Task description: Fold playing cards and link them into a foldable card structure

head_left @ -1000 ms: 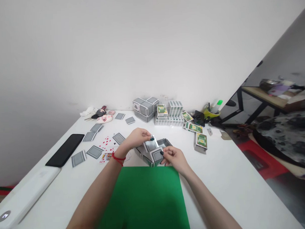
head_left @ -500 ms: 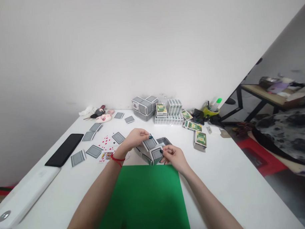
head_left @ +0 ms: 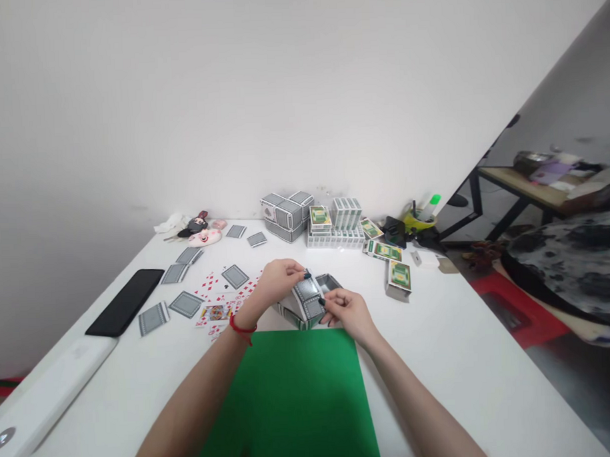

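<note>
A structure of folded playing cards (head_left: 291,317) with grey patterned backs stands just beyond the green mat, an opening showing at its far right. My left hand (head_left: 281,281), with a red string bracelet at the wrist, pinches a grey-backed playing card (head_left: 308,288) by its far edge and holds it bent over the structure's top. At the near right corner, the fingers of my right hand (head_left: 348,312) are closed on a card of the structure, thumb on top. The lower fingertips of both hands are partly hidden.
Loose cards (head_left: 186,303), some face up, and a black phone (head_left: 125,301) lie left. Behind stand a finished-looking card block (head_left: 284,216) and stacked card boxes (head_left: 335,237). More boxes (head_left: 399,278) sit right. The green mat (head_left: 301,395) lies in front. A person in patterned clothing (head_left: 561,266) is at far right.
My left hand has moved slightly right, bringing its card from a raised slant to a bend over the card at the near corner. My right hand stays nearly in place.
</note>
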Available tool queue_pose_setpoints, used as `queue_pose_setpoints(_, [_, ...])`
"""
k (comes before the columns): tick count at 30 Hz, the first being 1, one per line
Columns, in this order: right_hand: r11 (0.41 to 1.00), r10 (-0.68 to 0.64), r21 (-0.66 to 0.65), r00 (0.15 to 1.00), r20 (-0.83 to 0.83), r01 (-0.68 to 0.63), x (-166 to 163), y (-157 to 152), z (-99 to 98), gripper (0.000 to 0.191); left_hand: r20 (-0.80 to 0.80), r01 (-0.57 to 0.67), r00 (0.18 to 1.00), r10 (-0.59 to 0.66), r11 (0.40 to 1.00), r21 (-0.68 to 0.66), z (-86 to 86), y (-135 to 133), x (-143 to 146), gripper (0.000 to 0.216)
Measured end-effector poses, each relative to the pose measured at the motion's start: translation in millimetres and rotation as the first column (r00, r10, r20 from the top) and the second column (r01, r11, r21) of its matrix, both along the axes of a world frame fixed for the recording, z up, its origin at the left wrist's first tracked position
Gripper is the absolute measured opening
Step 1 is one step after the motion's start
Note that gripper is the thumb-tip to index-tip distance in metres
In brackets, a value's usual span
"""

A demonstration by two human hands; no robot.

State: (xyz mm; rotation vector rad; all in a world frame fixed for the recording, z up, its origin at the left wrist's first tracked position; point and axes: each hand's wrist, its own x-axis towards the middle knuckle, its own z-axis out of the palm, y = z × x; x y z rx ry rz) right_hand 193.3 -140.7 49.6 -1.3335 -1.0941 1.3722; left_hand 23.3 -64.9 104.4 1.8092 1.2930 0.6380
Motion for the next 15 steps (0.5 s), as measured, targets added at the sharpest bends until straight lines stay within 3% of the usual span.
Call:
queue_pose_setpoints(12, [0.999, 0.001, 0.048, 1.0, -0.031, 0.0, -2, 1, -4.0, 0.03, 0.034, 0.018, 0.999, -0.019, 0.999, 0.047, -6.3, -10, 6, 0.019])
queue_pose_setpoints(15, [0.994, 0.028, 0.105, 1.0, 0.008, -0.029, 1, -3, -5.0, 0.044, 0.059, 0.014, 0.998, -0.016, 0.999, 0.042, -8.4, -11, 5, 0.019])
